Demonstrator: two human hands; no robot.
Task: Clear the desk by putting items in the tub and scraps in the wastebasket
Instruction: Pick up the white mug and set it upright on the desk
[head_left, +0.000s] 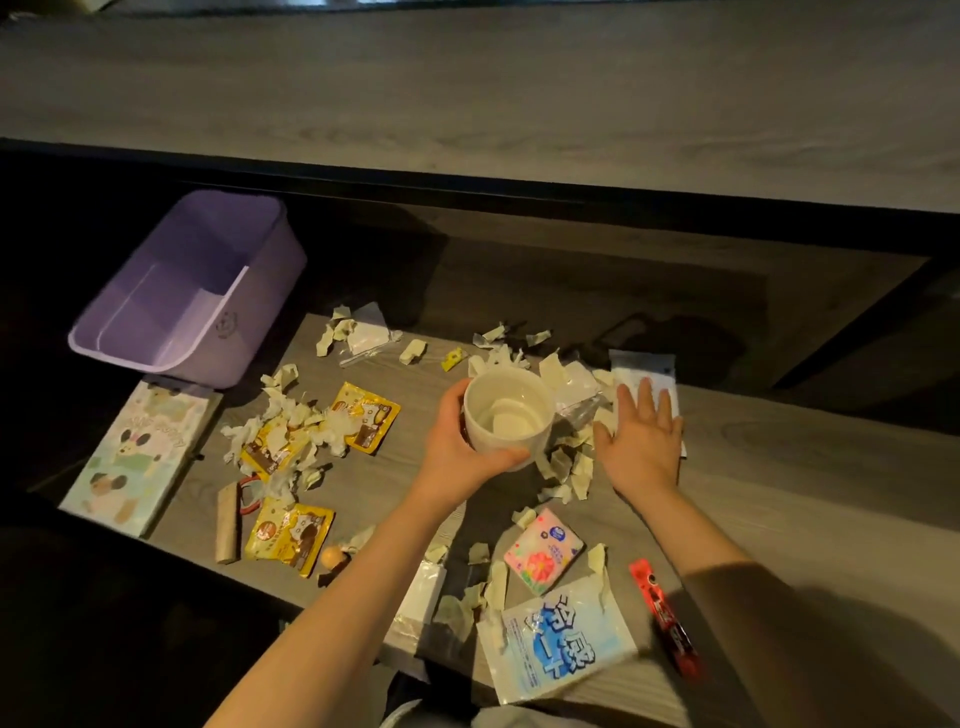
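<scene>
Our left hand (464, 443) grips a white round container (511, 415) at the middle of the bench (779, 467). It is upright, and its inside is smooth and pale. Our right hand (643, 441) lies open and flat on torn cream paper scraps (566, 467) just to its right. The purple tub (260, 317) stands at the far left.

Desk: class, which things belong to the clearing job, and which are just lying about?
Job: tub, white cup, scraps, yellow packets, book, left hand, right hand.
Lying about: only the upper shelf.
</scene>
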